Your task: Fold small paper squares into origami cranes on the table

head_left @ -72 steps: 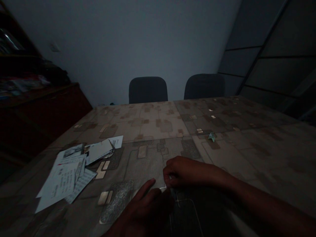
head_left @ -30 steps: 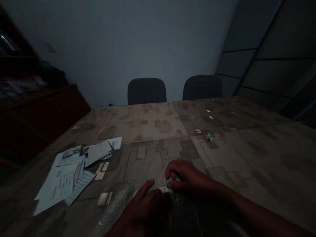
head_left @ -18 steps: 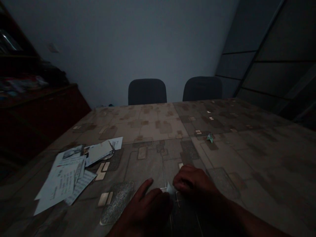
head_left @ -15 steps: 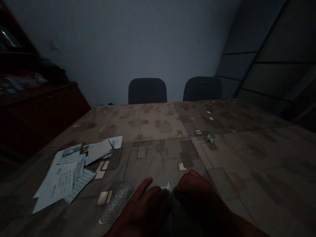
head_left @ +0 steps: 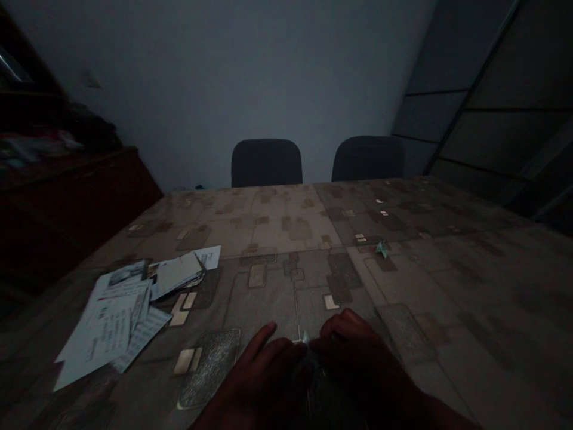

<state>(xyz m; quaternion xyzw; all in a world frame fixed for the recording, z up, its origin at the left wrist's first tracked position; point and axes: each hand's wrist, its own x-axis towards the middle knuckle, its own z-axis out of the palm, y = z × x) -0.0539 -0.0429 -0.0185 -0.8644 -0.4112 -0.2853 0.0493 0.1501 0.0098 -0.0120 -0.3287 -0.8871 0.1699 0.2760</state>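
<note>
Both hands meet low in the middle of the view, over the patterned tablecloth (head_left: pixel 264 310). Between them shows the pale tip of a small folded piece of paper (head_left: pixel 305 337); the rest of it is covered by fingers and shadow. My left hand (head_left: pixel 273 370) has its fingers curled against the paper, with the thumb side raised. From the other side my right hand (head_left: pixel 351 352) pinches it with bent fingers. Farther off to the right stands a small greenish folded paper figure (head_left: pixel 381 248), touched by neither hand.
On the left lies a spread of printed sheets (head_left: pixel 96 328) with a stack of cards or papers (head_left: pixel 179 275) beside it. Two dark chairs (head_left: pixel 267 162) stand behind the table's far edge. A dark red cabinet (head_left: pixel 76 203) is at the left, dim panels (head_left: pixel 439 113) at the right.
The right hand has shifted slightly, and less of the pale paper tip shows between the fingers. The whole view has moved a little; the papers and the folded figure lie as before.
</note>
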